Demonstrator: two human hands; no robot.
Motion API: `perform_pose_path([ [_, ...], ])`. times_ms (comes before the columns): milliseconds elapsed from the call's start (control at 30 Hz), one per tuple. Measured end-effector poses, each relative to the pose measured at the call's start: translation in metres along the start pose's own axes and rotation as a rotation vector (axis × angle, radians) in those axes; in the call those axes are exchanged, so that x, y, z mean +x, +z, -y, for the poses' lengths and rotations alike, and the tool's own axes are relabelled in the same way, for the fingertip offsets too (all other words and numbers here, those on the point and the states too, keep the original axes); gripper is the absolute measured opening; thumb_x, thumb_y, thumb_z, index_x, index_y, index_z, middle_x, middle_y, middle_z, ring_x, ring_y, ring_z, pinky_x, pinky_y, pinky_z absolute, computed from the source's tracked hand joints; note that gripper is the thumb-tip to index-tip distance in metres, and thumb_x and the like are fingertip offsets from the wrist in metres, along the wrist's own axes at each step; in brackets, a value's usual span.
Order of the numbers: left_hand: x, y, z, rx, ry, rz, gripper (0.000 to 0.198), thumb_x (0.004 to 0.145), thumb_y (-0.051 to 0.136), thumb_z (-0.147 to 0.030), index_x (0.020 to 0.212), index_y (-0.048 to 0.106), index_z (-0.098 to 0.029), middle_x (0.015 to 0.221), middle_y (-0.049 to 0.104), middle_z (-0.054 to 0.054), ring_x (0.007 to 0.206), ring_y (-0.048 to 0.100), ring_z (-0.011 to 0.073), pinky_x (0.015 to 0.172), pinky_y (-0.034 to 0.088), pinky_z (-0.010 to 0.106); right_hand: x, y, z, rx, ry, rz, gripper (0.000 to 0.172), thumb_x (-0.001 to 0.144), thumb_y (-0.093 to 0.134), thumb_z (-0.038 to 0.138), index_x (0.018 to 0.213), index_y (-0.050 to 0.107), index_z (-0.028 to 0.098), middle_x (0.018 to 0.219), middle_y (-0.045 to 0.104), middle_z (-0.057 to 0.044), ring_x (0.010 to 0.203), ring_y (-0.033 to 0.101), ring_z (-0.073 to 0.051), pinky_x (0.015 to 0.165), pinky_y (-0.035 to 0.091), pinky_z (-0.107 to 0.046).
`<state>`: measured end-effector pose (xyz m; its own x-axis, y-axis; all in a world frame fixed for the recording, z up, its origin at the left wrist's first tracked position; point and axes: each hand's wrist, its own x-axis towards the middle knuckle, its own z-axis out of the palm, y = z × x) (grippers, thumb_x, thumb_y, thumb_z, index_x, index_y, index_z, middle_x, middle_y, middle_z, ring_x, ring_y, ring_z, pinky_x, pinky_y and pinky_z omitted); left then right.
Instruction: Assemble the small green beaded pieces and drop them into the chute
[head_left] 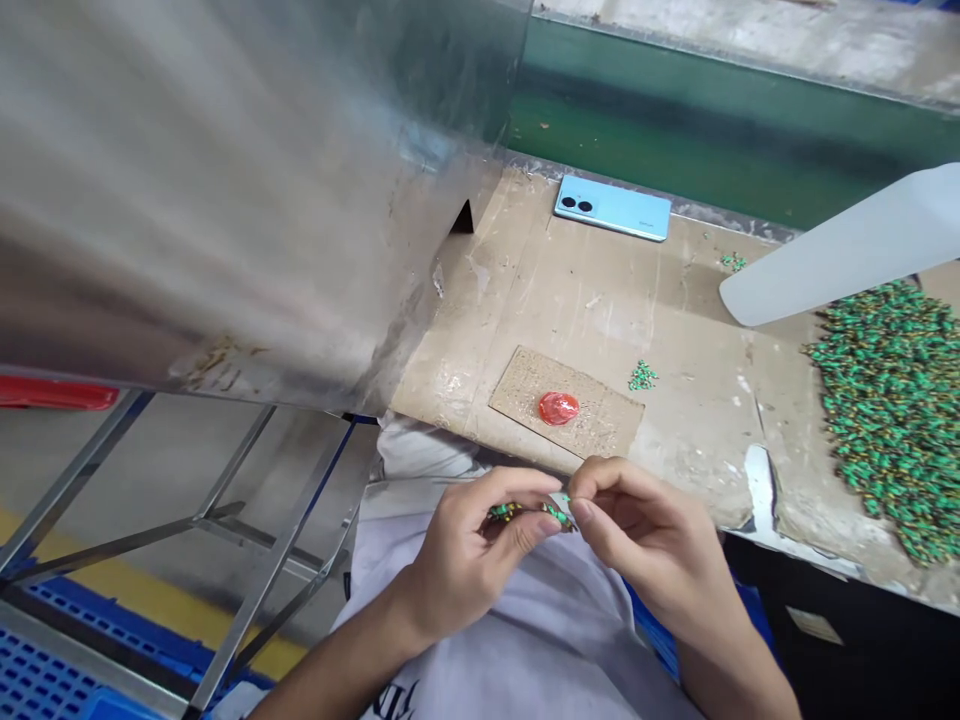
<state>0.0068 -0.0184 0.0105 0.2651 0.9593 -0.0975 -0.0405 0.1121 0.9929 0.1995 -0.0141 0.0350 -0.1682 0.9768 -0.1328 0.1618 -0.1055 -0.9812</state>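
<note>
My left hand (472, 545) is closed around a small bunch of green and yellow parts (517, 512), held just in front of the table edge above my lap. My right hand (637, 520) meets it from the right, thumb and forefinger pinched on a small pale piece (561, 500) at the end of the bunch. A big heap of the same green parts (892, 400) lies on the table at the right. A tiny cluster of them (642, 376) sits near the middle.
The cardboard-covered table (570, 300) carries a light blue phone (612, 208) at the back, a red blob (558, 407) on a small cardboard square, and a white plastic scoop (840, 250). A large metal chute (225, 190) looms at the left, above a metal frame and blue crates.
</note>
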Motion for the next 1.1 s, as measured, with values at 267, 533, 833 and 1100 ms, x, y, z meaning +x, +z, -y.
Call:
perform_pose_path([
  [267, -0.001, -0.002, 0.001, 0.06, 0.068, 0.037, 0.008, 0.099, 0.074, -0.026, 0.106, 0.076, -0.021, 0.09, 0.081, 0.002, 0.073, 0.072, 0.0138, 0.066, 0.055, 0.023, 0.003, -0.008, 0.005, -0.044, 0.068, 0.157, 0.018, 0.1, 0.066, 0.032, 0.084, 0.067, 0.022, 0.073, 0.063, 0.002, 0.062, 0.054, -0.012, 0.057, 0.046, -0.022],
  [533, 0.001, -0.003, 0.003, 0.067, 0.147, 0.025, 0.005, 0.096, 0.078, -0.024, 0.1, 0.077, -0.021, 0.079, 0.077, 0.0, 0.063, 0.067, 0.0118, 0.057, 0.05, 0.02, 0.006, -0.016, 0.005, -0.035, 0.138, 0.281, 0.025, 0.103, 0.064, 0.041, 0.088, 0.066, 0.022, 0.078, 0.064, 0.0, 0.07, 0.055, -0.014, 0.063, 0.047, -0.024],
  [833, 0.005, -0.001, 0.003, 0.049, 0.214, 0.034, 0.006, 0.092, 0.081, -0.018, 0.096, 0.076, -0.019, 0.077, 0.078, 0.0, 0.063, 0.068, 0.01, 0.059, 0.05, 0.016, 0.008, -0.021, 0.01, -0.074, 0.129, 0.348, 0.024, 0.104, 0.063, 0.038, 0.087, 0.066, 0.022, 0.073, 0.065, 0.003, 0.067, 0.054, -0.011, 0.063, 0.047, -0.021],
  [1100, 0.005, 0.001, 0.001, 0.025, 0.192, 0.012, 0.008, 0.094, 0.081, -0.023, 0.089, 0.077, -0.019, 0.074, 0.078, 0.0, 0.063, 0.068, 0.0094, 0.062, 0.052, 0.015, 0.008, -0.025, 0.01, -0.167, 0.059, 0.38, 0.024, 0.107, 0.059, 0.037, 0.089, 0.067, 0.023, 0.08, 0.069, 0.002, 0.071, 0.061, -0.011, 0.065, 0.051, -0.021],
])
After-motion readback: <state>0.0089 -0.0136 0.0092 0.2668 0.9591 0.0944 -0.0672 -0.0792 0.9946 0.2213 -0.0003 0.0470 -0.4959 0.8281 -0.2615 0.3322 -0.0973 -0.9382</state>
